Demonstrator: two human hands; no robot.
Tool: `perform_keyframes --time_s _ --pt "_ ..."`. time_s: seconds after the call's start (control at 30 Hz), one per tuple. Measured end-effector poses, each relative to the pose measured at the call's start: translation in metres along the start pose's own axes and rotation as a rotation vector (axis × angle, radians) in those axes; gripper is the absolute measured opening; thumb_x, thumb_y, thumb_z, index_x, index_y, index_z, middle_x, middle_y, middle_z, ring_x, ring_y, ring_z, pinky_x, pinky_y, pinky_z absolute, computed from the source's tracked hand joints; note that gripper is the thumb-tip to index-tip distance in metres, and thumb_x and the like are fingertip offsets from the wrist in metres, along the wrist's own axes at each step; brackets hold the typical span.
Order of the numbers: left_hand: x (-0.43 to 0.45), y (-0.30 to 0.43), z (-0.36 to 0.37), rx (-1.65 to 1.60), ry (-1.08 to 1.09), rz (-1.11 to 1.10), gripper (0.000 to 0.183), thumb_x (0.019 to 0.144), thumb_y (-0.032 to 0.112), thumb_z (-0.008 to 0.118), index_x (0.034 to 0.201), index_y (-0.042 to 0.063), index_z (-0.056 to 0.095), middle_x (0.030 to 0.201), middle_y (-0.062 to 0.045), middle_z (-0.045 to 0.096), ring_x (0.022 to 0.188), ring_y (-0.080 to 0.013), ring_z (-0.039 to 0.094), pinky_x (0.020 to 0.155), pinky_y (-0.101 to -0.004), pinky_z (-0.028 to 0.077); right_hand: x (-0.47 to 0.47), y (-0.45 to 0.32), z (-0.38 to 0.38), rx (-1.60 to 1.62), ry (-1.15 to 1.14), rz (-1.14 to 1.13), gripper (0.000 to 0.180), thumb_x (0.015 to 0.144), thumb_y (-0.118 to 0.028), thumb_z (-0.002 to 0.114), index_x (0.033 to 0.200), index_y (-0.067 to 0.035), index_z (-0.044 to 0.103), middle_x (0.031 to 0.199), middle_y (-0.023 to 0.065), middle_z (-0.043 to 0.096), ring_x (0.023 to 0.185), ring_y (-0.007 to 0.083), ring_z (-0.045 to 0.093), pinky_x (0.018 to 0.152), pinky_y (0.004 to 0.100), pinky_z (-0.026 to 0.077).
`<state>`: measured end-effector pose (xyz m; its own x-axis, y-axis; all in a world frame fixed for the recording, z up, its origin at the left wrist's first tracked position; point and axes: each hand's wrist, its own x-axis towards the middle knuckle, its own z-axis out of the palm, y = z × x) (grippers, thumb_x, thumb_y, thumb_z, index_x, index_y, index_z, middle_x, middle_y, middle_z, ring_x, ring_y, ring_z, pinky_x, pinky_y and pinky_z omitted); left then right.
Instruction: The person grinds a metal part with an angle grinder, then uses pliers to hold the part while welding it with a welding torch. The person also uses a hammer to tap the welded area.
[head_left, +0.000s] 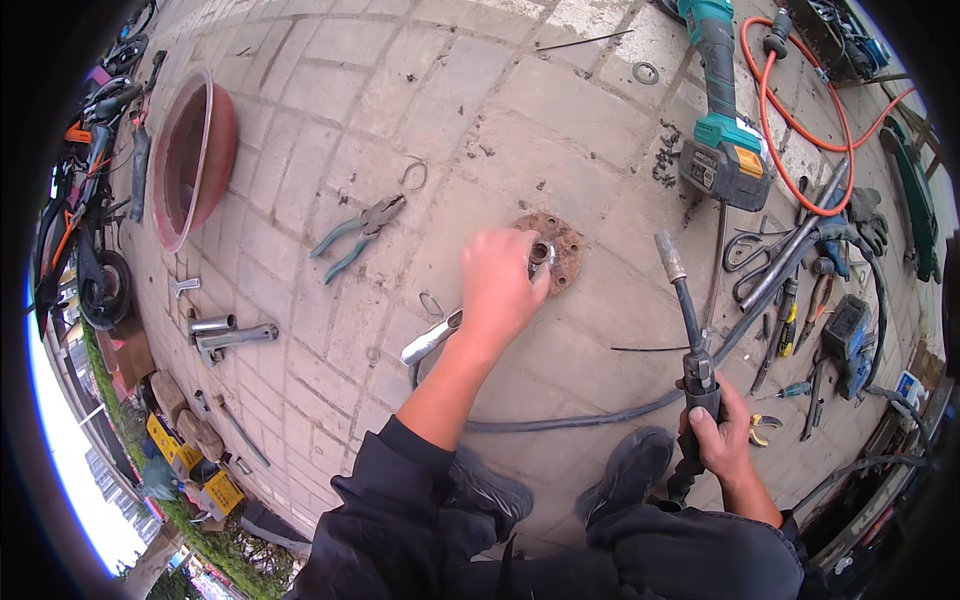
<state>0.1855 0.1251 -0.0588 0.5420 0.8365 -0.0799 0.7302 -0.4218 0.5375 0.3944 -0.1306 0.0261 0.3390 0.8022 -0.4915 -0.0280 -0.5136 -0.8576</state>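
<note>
My left hand, slightly blurred, has thumb and fingers around a short metal tube that stands on a rusty round flange plate with bolt holes. The plate lies flat on the paving, its left part hidden by the hand. In my right hand is the handle of a welding torch, its metal nozzle pointing up and away from me. The nozzle is to the right of the flange, apart from it. Under my left forearm, a shiny cut metal tube lies partly covered.
Left of the flange lie combination pliers; beyond them stands a reddish basin. A teal cordless angle grinder and an orange hose are at upper right. Several hand tools lie at right. A black cable crosses before my shoes.
</note>
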Motion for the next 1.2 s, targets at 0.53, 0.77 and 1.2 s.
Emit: perform_keyframes --time_s 0.53,0.77,1.2 --pt "0.003 -0.007 0.0 -0.015 0.021 0.044 0.033 0.073 0.011 0.076 0.104 0.008 0.068 0.101 -0.007 0.066 0.098 -0.0275 0.057 0.084 -0.0399 0.042 0.023 0.002 0.005 0.002 -0.038 0.104 0.05 0.088 -0.015 0.062 0.131 0.009 0.052 0.098 0.0098 0.066 0.068 0.0109 0.06 0.064 0.0267 0.049" --pt "0.003 -0.007 -0.003 -0.041 0.006 0.045 0.038 0.072 0.012 0.078 0.108 0.007 0.067 0.102 -0.008 0.066 0.1 -0.0283 0.057 0.088 -0.0407 0.042 0.023 0.01 0.001 -0.049 -0.09 0.109 0.055 0.091 -0.027 0.062 0.133 0.007 0.049 0.104 0.0109 0.066 0.065 0.0107 0.06 0.058 0.0261 0.05" --pt "0.009 -0.008 -0.025 -0.035 -0.133 0.028 0.05 0.071 0.015 0.081 0.116 0.007 0.064 0.104 -0.01 0.064 0.102 -0.0303 0.055 0.088 -0.0424 0.043 0.03 -0.005 0.012 -0.012 -0.078 0.193 0.048 0.088 -0.014 0.062 0.129 0.008 0.053 0.097 0.0076 0.065 0.072 0.0104 0.058 0.068 0.0267 0.049"
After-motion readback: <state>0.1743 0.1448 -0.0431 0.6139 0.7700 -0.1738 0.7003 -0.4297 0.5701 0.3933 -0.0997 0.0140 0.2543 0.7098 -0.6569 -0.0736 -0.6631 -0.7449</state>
